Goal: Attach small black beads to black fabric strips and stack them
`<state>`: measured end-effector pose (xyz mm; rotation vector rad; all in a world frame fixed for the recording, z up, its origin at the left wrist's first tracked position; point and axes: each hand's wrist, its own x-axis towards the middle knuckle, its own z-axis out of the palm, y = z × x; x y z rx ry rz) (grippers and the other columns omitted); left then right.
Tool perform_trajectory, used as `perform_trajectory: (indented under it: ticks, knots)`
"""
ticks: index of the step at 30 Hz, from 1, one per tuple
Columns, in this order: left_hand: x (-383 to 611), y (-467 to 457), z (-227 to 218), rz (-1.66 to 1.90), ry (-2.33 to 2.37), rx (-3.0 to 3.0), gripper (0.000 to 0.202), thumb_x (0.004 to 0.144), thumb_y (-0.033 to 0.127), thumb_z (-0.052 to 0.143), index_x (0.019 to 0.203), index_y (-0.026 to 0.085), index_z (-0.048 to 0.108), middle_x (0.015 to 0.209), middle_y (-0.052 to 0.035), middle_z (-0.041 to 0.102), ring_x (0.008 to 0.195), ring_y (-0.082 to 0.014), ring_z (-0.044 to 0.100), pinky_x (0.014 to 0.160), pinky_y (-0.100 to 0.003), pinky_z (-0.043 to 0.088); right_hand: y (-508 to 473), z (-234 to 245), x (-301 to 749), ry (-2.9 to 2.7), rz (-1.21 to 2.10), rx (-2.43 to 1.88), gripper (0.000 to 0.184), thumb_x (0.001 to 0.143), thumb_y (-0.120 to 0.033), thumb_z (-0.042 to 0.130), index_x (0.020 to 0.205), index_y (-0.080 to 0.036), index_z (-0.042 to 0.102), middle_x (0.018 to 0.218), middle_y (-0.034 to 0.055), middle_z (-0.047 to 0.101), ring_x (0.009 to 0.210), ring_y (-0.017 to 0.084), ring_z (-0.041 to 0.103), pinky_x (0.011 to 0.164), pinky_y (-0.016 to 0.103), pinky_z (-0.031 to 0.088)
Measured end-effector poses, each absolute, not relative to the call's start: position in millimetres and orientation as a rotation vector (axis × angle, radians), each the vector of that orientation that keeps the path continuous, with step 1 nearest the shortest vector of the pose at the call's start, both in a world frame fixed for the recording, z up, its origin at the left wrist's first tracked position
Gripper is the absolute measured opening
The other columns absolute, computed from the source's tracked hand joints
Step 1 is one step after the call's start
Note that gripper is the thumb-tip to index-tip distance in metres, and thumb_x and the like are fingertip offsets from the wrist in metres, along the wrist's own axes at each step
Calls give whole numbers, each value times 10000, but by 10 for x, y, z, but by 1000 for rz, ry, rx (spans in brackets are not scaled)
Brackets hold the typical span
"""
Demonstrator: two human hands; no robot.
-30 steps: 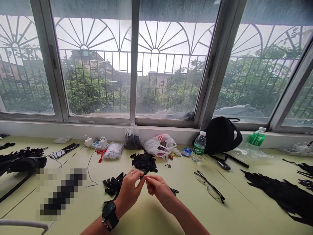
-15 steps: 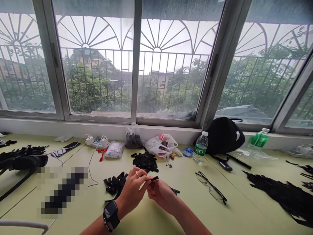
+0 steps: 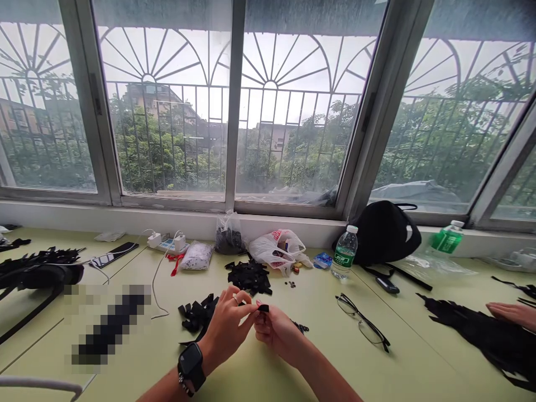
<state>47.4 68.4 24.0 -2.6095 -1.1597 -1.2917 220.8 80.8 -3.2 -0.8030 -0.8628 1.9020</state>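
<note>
Left hand (image 3: 228, 329) and right hand (image 3: 278, 336) together above a pale green table (image 3: 247, 379), fingertips of both pinching a small black strip (image 3: 263, 308) clear of the surface; smartwatch (image 3: 191, 360) on the left wrist. Two heaps of loose black strips: one (image 3: 249, 277) ahead of the hands, one (image 3: 196, 314) just beside the left hand. Eyeglasses (image 3: 362, 322) lie to the right; at far right, a co-worker's hand (image 3: 513, 314) lies over a black fringed piece (image 3: 473, 335).
</note>
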Motion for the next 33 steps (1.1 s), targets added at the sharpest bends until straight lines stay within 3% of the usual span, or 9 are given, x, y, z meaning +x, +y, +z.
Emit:
perform_trajectory:
  ticks: [7, 33]
  knots:
    - [473, 667, 245, -1307, -1151, -2585, 173, 933, 184, 659, 976, 307, 773, 933, -36, 719, 927, -227, 585, 799, -386, 475, 781, -5, 2208, -933, 1894, -817, 463, 769, -506, 797, 738, -201, 450, 658, -74, 359, 547, 69, 180, 536, 258, 127]
    - [476, 675, 221, -1386, -1188, -2591, 125, 928, 232, 685, 873, 283, 785, 832, -11, 742, 775, -185, 611, 760, -343, 491, 813, -56, 2163, -1084, 1729, -875, 590, 752, -682, 787, 732, -211, 432, 600, -97, 316, 527, 63, 143, 523, 268, 83]
